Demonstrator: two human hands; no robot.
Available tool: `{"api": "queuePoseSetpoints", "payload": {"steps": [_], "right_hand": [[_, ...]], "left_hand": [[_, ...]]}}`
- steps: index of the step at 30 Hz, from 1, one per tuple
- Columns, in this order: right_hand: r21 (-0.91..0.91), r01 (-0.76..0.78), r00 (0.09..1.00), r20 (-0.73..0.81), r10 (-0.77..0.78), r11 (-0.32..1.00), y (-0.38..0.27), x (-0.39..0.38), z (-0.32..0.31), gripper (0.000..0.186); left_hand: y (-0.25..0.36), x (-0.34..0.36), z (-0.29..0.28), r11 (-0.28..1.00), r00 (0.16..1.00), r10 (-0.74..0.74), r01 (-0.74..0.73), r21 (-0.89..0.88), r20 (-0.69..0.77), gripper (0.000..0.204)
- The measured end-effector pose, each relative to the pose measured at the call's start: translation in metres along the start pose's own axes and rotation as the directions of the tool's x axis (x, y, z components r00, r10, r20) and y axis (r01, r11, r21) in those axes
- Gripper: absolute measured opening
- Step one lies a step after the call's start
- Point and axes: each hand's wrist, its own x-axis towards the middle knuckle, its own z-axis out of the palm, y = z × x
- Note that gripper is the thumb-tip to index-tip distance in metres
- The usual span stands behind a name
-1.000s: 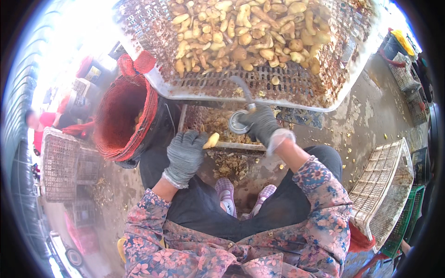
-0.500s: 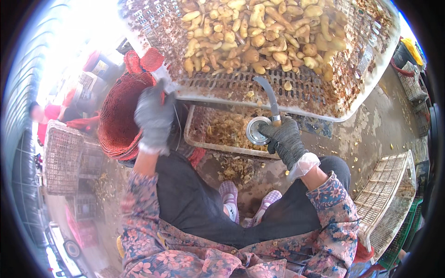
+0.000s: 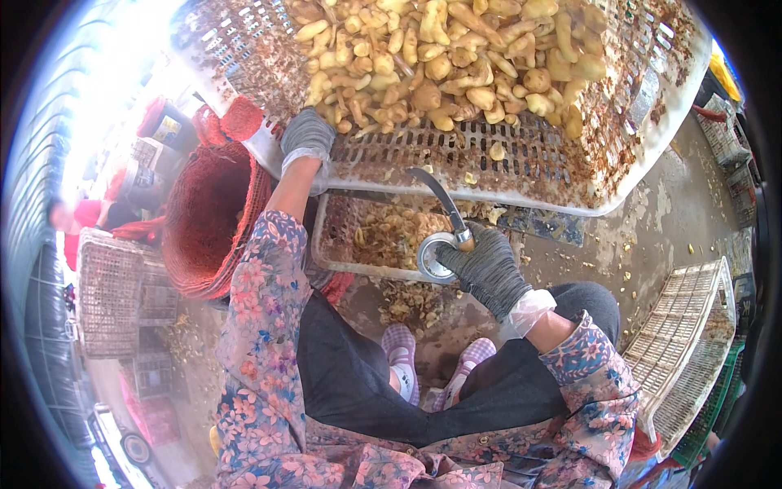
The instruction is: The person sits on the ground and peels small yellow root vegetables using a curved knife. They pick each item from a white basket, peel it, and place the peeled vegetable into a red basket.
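Observation:
My right hand (image 3: 476, 265), in a grey glove, is closed on a curved knife (image 3: 444, 196) with a wooden handle and a round metal piece (image 3: 433, 257). My gloved left hand (image 3: 308, 134) reaches over the near-left part of a large white perforated crate (image 3: 562, 179), at the edge of a pile of knobbly yellow ginger pieces (image 3: 432, 57); its fingertips are hidden. Below the crate sits a shallow tray (image 3: 342, 265) holding peel scraps (image 3: 391, 236). A red mesh-lined bucket (image 3: 195, 236) stands left of the tray, below my left hand.
Stacked crates (image 3: 110, 293) and a partly visible person in red (image 3: 85, 213) are at the left. Plastic crates (image 3: 672, 342), one green (image 3: 709, 407), lean at the lower right. More crates (image 3: 717, 130) stand at the upper right. My knees and slippered feet are below the tray.
My left hand held a yellow piece, passed over the red bucket, and is now up at the pile without that piece in sight. My right hand still grips the knife, slightly lower.

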Motion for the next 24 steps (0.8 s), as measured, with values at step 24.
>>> {"api": "queuePoseSetpoints", "payload": {"steps": [24], "right_hand": [[0.593, -0.570, 0.786, 0.192, 0.587, 0.569, -0.071, 0.030, -0.013, 0.030]], "left_hand": [[-0.018, -0.230, -0.067, 0.033, 0.750, 0.472, 0.510, -0.859, 0.464, 0.038]]}}
